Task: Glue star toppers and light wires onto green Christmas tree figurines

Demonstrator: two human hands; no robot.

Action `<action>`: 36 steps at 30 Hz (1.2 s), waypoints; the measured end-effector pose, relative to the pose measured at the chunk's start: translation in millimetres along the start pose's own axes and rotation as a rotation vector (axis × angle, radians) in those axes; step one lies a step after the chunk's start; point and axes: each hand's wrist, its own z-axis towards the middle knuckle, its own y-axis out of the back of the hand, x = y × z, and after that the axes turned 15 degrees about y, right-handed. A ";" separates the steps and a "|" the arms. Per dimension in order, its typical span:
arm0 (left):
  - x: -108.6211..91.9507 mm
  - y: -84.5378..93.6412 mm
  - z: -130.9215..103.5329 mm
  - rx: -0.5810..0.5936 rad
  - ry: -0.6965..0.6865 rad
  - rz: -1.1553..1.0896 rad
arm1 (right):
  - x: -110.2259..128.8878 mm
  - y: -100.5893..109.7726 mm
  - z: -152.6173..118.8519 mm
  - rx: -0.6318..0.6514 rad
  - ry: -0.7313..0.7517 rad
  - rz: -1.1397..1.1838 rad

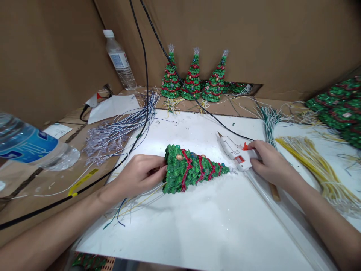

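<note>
A green Christmas tree figurine (194,169) with red garlands lies on its side over the white board, its clear star pointing right. My left hand (145,171) grips its base, with some fingertips hidden behind it. Yellow, white and blue wires (141,203) trail out of the base below that hand. To the right, my right hand (266,160) is closed around the handle of a white glue gun (234,150) with an orange trigger. Its nozzle points up and left, away from the tree. A clear glue stick (270,201) runs from the gun's rear toward the lower right.
Three decorated trees (191,81) stand at the back wall. Bundled star lights (105,139) lie left, yellow wires (321,165) and green-white wires (270,120) right. Water bottles (120,62) stand on the left side. A black cable (146,75) hangs across the workspace.
</note>
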 end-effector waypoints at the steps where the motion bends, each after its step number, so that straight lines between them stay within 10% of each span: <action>1: 0.1 0.3 -0.4 0.000 0.005 -0.001 | 0.1 0.1 0.0 0.001 0.000 0.001; 36: 0.2 5.1 -0.4 -0.103 0.129 -0.174 | -0.5 -0.5 0.9 -0.001 -0.002 -0.007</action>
